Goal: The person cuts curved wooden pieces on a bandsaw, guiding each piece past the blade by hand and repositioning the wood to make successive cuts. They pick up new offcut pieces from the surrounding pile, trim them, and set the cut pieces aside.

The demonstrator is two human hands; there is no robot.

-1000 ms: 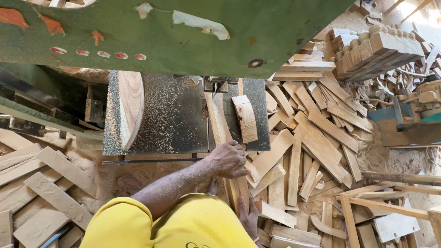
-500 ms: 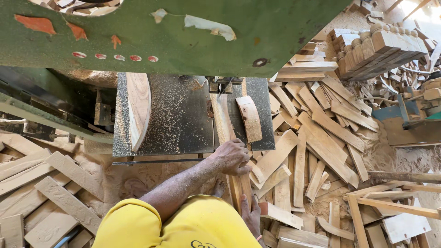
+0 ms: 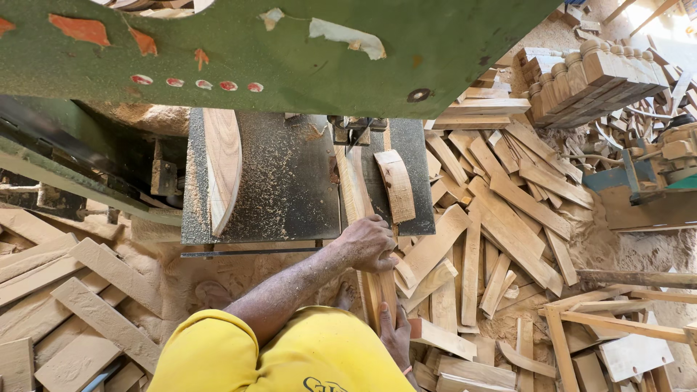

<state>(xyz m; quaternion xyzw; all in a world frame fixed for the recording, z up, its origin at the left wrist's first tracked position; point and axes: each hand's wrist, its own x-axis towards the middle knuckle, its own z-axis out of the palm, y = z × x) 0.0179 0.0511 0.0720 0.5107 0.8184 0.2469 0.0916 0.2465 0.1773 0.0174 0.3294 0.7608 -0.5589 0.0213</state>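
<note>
A: Item one, the workpiece?

B: A long narrow wooden strip, lying lengthwise on the saw's dark metal surface, its far end at the blade guide, its near end running off the surface's front edge towards me.

A: Your hands?

B: My left hand sits on the strip just past the front edge of the surface, fingers curled down over the wood and gripping it. My right hand is lower, near my yellow shirt, fingers wrapped on the strip's near end.

A: Other stock on the surface?

B: One curved cut piece, just right of the strip, lying flat. One wide curved board, well left of the strip, near the surface's left side. Sawdust over all of it.

A: Above the surface?

B: Green machine housing, paint chipped.

A: Around the surface?

B: A heap of short offcuts on the floor to the right; flat planks on the floor to the left; a stack of turned wooden pieces far right, beyond the offcuts.
</note>
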